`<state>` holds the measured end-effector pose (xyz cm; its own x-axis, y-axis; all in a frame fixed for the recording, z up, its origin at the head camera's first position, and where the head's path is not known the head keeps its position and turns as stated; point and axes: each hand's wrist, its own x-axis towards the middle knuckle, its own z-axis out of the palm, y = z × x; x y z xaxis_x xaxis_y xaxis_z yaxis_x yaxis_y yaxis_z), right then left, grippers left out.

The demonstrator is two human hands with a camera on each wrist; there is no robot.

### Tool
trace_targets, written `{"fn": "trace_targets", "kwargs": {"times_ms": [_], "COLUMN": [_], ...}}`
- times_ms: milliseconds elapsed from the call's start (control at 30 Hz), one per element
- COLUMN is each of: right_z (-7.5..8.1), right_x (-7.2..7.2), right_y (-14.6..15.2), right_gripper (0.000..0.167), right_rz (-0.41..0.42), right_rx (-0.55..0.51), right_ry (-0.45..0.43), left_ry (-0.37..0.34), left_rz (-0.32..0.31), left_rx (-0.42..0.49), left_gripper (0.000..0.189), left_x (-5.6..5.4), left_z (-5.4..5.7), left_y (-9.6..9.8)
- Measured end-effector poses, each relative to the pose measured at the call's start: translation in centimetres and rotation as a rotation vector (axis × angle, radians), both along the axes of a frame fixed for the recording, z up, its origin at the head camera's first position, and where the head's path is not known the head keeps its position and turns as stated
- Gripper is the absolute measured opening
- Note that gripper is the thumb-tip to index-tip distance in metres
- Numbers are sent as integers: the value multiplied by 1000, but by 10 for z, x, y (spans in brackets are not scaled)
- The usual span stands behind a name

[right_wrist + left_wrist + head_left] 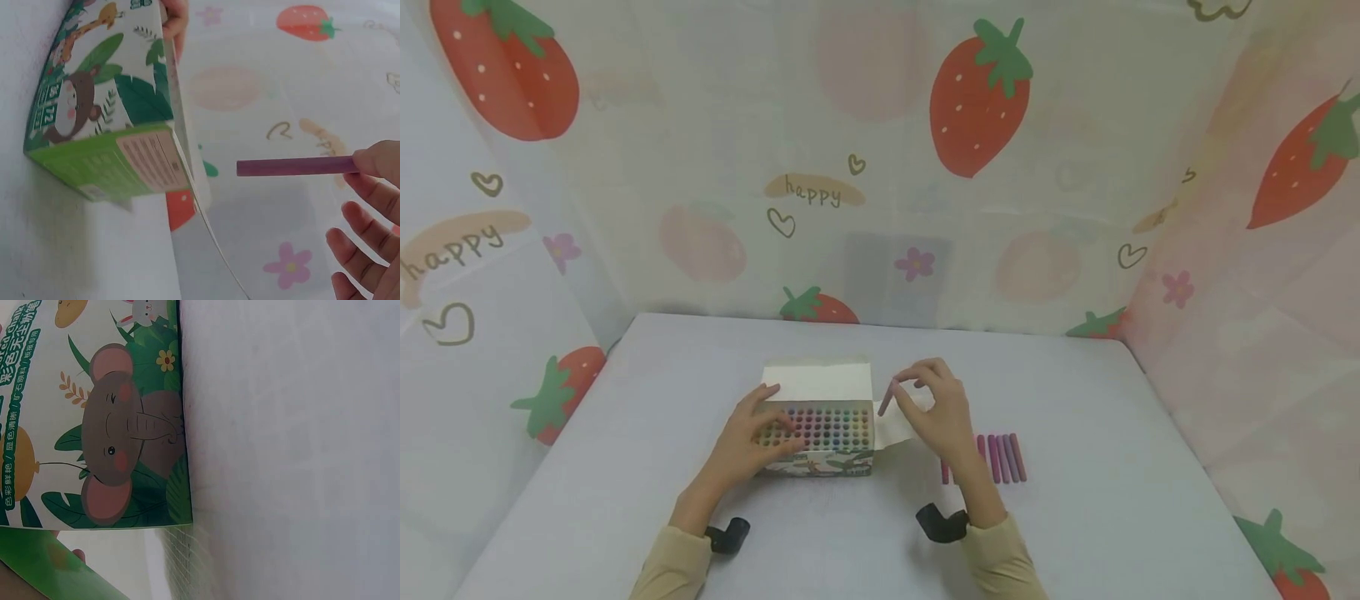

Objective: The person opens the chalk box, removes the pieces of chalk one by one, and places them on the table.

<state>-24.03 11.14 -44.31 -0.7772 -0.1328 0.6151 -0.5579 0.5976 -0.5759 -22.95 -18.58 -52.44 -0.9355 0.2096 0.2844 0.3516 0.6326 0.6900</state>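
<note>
A chalk box (842, 465) with animal pictures stands on the table, its lid (817, 382) up at the back. Rows of coloured chalk ends (831, 423) fill it. My left hand (747, 440) holds the box at its left end, fingers spread over the top and thumb near the front edge. To the right of the box, my right hand (942, 415) pinches one end of a purple chalk stick (294, 166) between thumb and forefinger. The stick's free end points toward the box, apart from it. The other right fingers (359, 250) are loosely bent.
Several pink and purple chalk sticks (1004, 458) lie side by side on the table to the right, partly behind my right forearm. A white side flap (891, 427) sticks out from the box's right end. A strawberry-print curtain (880, 167) surrounds the white table (1097, 517).
</note>
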Motion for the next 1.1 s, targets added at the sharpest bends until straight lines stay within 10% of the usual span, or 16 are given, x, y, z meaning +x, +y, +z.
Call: {"fn": "trace_targets", "kwargs": {"times_ms": [1100], "right_z": [-3], "right_x": [10], "right_y": [100], "right_gripper": [11], "right_rz": [-172], "right_rx": [-43], "right_ry": [-30], "left_ry": [-10], "left_rz": [8], "left_rx": [10], "left_gripper": [25], "left_x": [0], "left_z": [-1], "left_y": [0]}}
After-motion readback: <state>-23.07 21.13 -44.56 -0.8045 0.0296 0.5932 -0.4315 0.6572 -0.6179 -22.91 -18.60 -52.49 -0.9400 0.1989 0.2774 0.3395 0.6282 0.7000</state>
